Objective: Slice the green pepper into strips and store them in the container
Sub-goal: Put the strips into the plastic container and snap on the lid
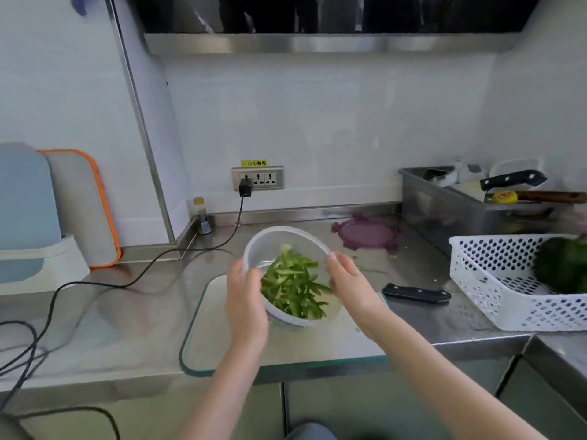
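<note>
A round clear plastic container [276, 239] is tilted toward me above the glass cutting board [203, 328]. Green pepper strips [293, 282] lie heaped inside it. My left hand [244, 309] grips the container's left wall. My right hand [352, 281] grips its right rim. The container's purple lid [365, 235] lies flat on the counter behind it. A knife with a black handle [416, 293] rests on the counter to the right of my right hand. A whole green pepper [562, 268] sits in the white basket [482, 281] at the right.
A steel tray [444, 208] at the back right holds more knives and utensils. A black cable [143, 274] runs from the wall socket [257, 178] across the counter to the left. Cutting boards [79, 204] lean against the left wall. A small jar [201, 215] stands in the corner.
</note>
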{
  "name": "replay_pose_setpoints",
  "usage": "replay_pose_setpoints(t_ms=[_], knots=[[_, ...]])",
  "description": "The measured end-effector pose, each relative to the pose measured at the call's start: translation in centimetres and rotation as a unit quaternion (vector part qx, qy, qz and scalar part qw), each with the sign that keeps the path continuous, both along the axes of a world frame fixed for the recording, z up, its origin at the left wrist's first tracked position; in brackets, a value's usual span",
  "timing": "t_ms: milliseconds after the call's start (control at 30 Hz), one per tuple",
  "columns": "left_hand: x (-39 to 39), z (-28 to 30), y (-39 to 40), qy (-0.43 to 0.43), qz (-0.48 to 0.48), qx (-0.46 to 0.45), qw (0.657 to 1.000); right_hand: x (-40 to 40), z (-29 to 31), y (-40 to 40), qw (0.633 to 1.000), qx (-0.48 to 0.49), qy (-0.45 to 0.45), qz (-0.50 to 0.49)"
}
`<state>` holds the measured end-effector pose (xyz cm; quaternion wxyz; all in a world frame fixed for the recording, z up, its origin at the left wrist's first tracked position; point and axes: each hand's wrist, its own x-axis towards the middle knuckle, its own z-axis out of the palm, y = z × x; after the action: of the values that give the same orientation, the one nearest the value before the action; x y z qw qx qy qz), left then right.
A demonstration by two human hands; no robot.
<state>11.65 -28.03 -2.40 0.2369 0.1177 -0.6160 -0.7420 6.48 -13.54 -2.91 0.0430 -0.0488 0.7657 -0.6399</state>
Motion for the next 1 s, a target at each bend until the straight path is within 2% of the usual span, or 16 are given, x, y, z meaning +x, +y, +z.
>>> replay_pose_setpoints(t_ms=[67, 167, 333, 433, 467, 533, 633, 733, 800, 1000], knots=[[-1.1, -1.3, -0.5, -0.046, -0.003, 0.058, 0.997, -1.1, -0.5, -0.2, 0.999, 0.007, -0.037, 0.0], [-2.7, -2.7, -1.4, -0.1, -0.011, 0.067, 0.993, -3.5, -1.2, -0.2, 0.999, 0.01, -0.043, -0.007], [-4.5, -3.4, -1.6, -0.129, 0.009, -0.045, 0.991, -7.5, -0.6, 0.5, 0.998, 0.015, -0.052, -0.009], [-4.9, -4.3, -1.8, -0.11, 0.024, -0.08, 0.99, -10.8, 0.6, 1.8, 0.998, 0.013, 0.013, -0.063], [-5.0, -4.7, -1.8, -0.097, 0.029, -0.088, 0.991, -12.1, 0.8, 2.7, 0.992, 0.065, 0.053, -0.1], [-5.0, -5.1, -1.8, -0.081, 0.037, -0.111, 0.99, -15.0, 0.6, 4.8, 0.959, 0.214, 0.108, -0.149], [-5.0, -5.0, -1.8, -0.063, 0.035, -0.103, 0.992, -18.2, -0.5, 7.2, 0.911, 0.385, 0.077, -0.127], [-5.2, -5.0, -1.8, -0.068, 0.024, -0.095, 0.993, -20.2, -2.0, 7.9, 0.844, 0.524, 0.069, -0.085], [-5.4, -5.2, -2.0, -0.061, 0.023, -0.094, 0.993, -21.0, -2.9, 7.7, 0.818, 0.565, 0.074, -0.074], [-5.7, -5.3, -2.0, -0.057, 0.023, -0.074, 0.995, -21.9, -3.8, 6.6, 0.775, 0.608, 0.134, -0.104]])
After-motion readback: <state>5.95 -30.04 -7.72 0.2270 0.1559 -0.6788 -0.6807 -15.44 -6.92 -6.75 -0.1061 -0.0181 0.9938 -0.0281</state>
